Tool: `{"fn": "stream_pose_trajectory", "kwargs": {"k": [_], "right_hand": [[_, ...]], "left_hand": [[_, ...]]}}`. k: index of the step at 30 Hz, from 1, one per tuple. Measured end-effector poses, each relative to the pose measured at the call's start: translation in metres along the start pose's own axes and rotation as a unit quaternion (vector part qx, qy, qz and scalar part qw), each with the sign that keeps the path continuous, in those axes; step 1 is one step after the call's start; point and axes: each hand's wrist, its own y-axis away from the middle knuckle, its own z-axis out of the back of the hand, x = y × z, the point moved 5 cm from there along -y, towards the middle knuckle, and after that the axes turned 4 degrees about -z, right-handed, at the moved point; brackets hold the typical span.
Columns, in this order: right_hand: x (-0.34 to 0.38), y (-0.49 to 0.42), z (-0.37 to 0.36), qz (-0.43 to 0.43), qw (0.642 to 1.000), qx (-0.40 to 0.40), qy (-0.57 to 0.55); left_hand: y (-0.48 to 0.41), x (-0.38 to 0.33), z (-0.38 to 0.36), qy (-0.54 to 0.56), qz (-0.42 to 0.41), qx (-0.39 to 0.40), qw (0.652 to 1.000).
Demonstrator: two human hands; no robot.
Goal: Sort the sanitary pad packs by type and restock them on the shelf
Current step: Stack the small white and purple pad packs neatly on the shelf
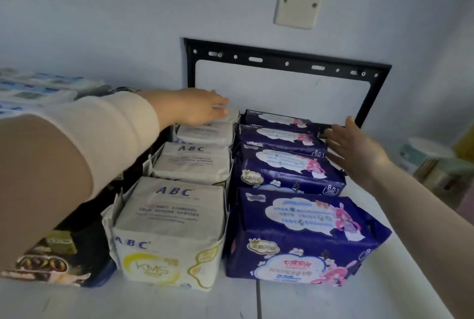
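Several white ABC packs (pixel 169 231) stand in a row running back along the white shelf (pixel 359 298). Beside them on the right runs a row of dark blue packs (pixel 302 236) with a pink cartoon figure. A black pack (pixel 59 265) lies at the left, mostly under my sleeve. My left hand (pixel 197 107) reaches across and rests on the rearmost white pack (pixel 230 115), fingers curved over its top. My right hand (pixel 356 144) is spread flat against the right side of the rear blue packs (pixel 279 136).
A black metal bracket (pixel 287 62) is fixed to the wall behind the rows, with a blank cover plate (pixel 298 0) above it. Blue-and-white packs (pixel 38 90) are stacked at far left. Boxes and a roll (pixel 425 157) sit beyond the shelf's right edge.
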Motion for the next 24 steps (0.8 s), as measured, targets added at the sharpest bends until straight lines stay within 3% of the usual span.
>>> {"fn": "stream_pose_trajectory", "kwargs": {"k": [5,17,21,24], "right_hand": [[0.002,-0.012,-0.031,-0.020,0.998,0.042,0.048],[0.008,-0.020,-0.049,-0.073,0.990,0.119,0.026],[0.011,-0.009,-0.040,-0.003,0.995,0.076,0.060],[0.011,0.025,-0.023,0.039,0.995,0.053,0.077]], "left_hand": [[-0.018,0.007,-0.015,-0.013,0.012,0.062,0.998],[-0.014,0.001,-0.016,-0.044,0.058,0.044,0.996],[-0.002,-0.009,-0.008,0.006,0.055,0.018,0.998],[0.036,-0.042,0.008,0.100,-0.009,-0.055,0.993]]}}
